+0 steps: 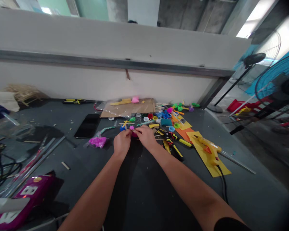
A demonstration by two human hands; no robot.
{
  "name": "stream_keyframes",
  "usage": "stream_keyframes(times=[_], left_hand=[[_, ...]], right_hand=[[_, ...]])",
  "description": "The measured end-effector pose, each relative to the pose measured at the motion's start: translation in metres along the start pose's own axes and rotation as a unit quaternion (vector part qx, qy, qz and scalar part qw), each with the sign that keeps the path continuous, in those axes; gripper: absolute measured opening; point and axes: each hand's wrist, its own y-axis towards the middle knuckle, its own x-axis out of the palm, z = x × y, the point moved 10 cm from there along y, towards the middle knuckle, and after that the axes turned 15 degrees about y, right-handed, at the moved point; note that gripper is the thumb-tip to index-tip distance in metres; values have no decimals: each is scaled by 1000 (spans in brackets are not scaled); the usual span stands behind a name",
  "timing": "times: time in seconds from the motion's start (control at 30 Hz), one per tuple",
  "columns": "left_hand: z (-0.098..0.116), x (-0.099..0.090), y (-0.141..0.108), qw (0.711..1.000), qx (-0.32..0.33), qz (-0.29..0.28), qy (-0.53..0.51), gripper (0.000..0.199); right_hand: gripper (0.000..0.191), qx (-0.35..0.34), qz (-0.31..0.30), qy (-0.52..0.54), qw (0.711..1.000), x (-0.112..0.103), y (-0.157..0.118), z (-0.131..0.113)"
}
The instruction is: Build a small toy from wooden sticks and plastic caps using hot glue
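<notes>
Above the dark table, my left hand (pixel 122 141) and my right hand (pixel 146 136) meet with fingertips pinched together. Between them is a small pink modelling-clay piece (pixel 132 127) with a rounded top; the fingers cover much of it. Thin light bits show at the fingertips, too small to name. A blue bottle cap (pixel 122 128) lies just beyond my left hand. To its left is a bag of magenta clay (pixel 97 142). Close to my right hand lie black-and-yellow pliers (pixel 170 139) and several coloured caps (pixel 146 119).
A yellow glue gun (pixel 208 150) rests on yellow sheets at the right, its cord hanging toward me. A black phone (pixel 87 126) lies left of the hands. Cardboard (pixel 125 109) lies at the back by the white partition. A magenta power strip (pixel 26 199) sits front left.
</notes>
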Motion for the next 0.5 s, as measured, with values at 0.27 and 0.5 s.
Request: stream_keyframes(times=[0.27, 0.5], left_hand=[[2, -1, -1, 1000, 3, -1, 26, 27], [4, -4, 0, 1000, 13, 16, 21, 26]], right_hand=[[13, -13, -2, -12, 1000, -1, 1, -3], [14, -18, 4, 3, 1000, -1, 0, -5]])
